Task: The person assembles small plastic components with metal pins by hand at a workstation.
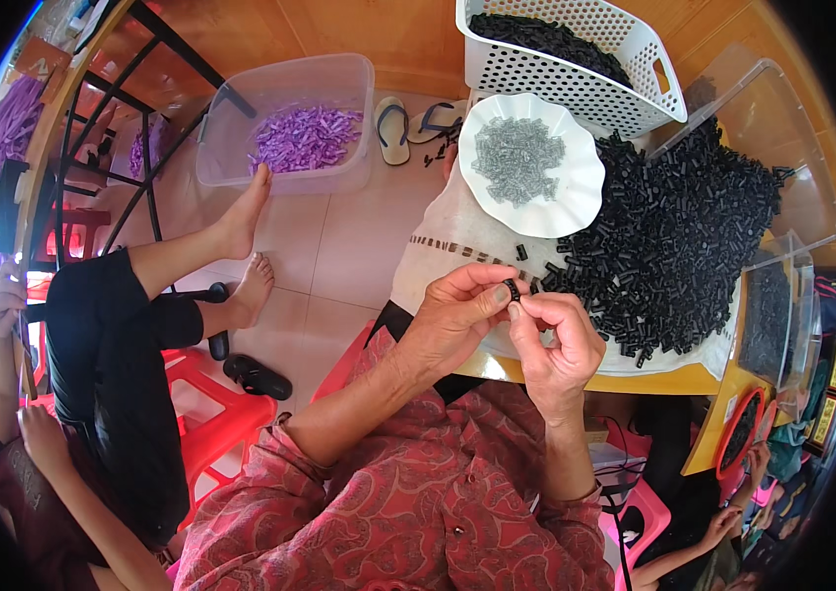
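Note:
Between the thumb and fingers of my left hand (462, 310) is a small black plastic part (513, 290), held just past the table's near edge. The fingertips of my right hand (558, 350) are pinched together against the part's lower end. Whatever they grip there is hidden or too small to make out. To the right of my hands spreads a big heap of similar black plastic parts (669, 246). Beyond them a white scalloped dish (587, 202) holds a pile of small clear pieces (519, 160).
A white perforated basket (566, 79) of black parts stands at the back. Clear bins (777, 305) line the right side. On the floor are a tub (285, 182) with purple pieces and sandals (392, 133). People sit at left, by a red stool (216, 409), and at lower right.

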The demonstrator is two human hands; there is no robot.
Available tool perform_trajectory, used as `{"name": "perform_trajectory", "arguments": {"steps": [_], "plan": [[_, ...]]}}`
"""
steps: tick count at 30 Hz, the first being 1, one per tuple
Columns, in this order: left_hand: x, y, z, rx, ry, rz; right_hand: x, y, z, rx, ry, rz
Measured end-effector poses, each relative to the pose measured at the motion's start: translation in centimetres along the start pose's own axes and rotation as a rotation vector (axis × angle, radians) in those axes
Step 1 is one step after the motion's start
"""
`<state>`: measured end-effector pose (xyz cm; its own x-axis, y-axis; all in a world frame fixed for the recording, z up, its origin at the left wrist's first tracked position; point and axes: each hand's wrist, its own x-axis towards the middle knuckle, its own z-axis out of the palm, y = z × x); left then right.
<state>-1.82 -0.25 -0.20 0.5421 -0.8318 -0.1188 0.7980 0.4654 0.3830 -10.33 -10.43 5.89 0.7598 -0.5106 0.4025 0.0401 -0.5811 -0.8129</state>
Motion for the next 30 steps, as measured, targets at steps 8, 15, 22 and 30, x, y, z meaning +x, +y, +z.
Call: {"name": "perform_trajectory", "arguments": {"steps": [8, 15, 22, 30], "plan": [[0.0, -0.1, 0.3, 0.059, 0.023, 0.058, 0.1, -0.3, 0.1, 0.002, 0.017, 0.013], [-0.1, 0.0, 0.3, 0.004, 0.014, 0.021, 0.2, -0.2, -0.5, 0.021, -0.01, 0.032], [0.0, -0.3, -0.1, -0.032, -0.013, 0.003, 0.5, 0.0, -0.9, 0.031, -0.038, 0.049], [0.1, 0.1, 0.4, -0.073, -0.048, -0.025, 1.0, 0.2, -1.0, 0.022, -0.081, -0.005]]}}
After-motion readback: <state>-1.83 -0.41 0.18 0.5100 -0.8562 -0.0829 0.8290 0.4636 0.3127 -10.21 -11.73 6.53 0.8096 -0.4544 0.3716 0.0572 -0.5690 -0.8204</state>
